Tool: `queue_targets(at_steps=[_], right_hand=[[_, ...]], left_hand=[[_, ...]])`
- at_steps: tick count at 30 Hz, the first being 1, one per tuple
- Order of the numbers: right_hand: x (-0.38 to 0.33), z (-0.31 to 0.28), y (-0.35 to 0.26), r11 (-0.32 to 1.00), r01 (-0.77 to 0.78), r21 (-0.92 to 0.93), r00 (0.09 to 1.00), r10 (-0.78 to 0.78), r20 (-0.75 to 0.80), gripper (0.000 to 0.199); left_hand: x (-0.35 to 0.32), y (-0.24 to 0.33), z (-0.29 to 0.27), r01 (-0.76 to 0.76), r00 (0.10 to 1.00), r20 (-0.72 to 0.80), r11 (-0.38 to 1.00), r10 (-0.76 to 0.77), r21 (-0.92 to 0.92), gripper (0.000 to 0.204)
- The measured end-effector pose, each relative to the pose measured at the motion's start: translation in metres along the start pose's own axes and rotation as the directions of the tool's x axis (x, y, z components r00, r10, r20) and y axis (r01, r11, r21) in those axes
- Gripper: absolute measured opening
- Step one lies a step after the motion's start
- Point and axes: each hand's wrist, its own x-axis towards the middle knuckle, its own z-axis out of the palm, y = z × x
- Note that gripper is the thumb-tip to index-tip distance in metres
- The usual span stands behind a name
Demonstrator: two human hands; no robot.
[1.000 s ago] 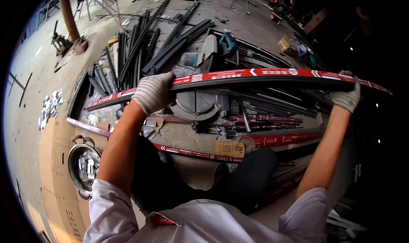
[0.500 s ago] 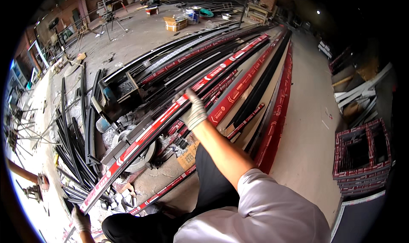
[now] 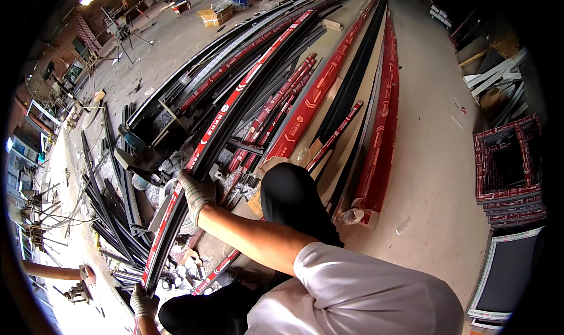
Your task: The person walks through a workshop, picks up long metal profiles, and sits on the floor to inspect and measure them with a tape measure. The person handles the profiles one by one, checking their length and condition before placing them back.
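A long black profile bar with red protective film (image 3: 226, 107) runs from the lower left toward the far middle, above the chop saw. My right hand (image 3: 198, 195), in a pale knit glove, is wrapped round the bar partway along. Close to its near end, my left hand (image 3: 143, 302) in a matching glove grips it, fingers partly hidden. Beneath and left of the bar sits the chop saw (image 3: 134, 140) with a teal motor housing; the bar and my right hand hide part of its base.
Black strips (image 3: 111, 208) lie bunched at left. Long red-wrapped profiles (image 3: 311, 103) cover the floor ahead, beside another red-wrapped bundle (image 3: 382, 114). Stacked red-and-black frames (image 3: 508, 164) stand at right. Farther off are a cardboard box (image 3: 215, 16) and a tripod stand (image 3: 120, 32).
My right hand has slid or shifted nearer along the bar. The bar has swung to a steeper angle, its near end moving right. My left hand stays at that end; the view has shifted.
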Motion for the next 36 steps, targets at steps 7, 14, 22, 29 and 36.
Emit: queue_targets(at_steps=[7,14,22,29,36], right_hand=[[0.077,-0.016,-0.024,0.997,-0.046,-0.069,0.998,0.049,0.041,0.059],[0.253,-0.072,-0.138,0.988,-0.03,0.15,0.999,0.023,0.044,0.039],[0.281,-0.109,-0.169,0.991,-0.089,0.096,0.993,0.08,0.09,0.021],[0.291,-0.16,-0.108,0.957,-0.275,0.094,0.949,0.254,0.186,0.021],[0.286,-0.179,-0.065,0.965,-0.192,-0.177,0.979,0.177,-0.097,0.022]], left_hand=[[0.0,0.059,-0.022,-0.101,0.995,0.01,0.968,0.101,0.228,0.037],[0.018,0.051,-0.023,-0.123,0.987,0.118,0.989,0.113,0.08,0.043],[0.043,0.107,0.007,-0.097,0.939,0.33,0.995,0.093,-0.005,0.037],[0.104,0.29,0.091,-0.348,0.86,0.428,0.933,0.279,0.089,0.053],[0.126,0.426,0.154,-0.334,0.853,0.42,0.942,0.311,-0.019,0.051]])
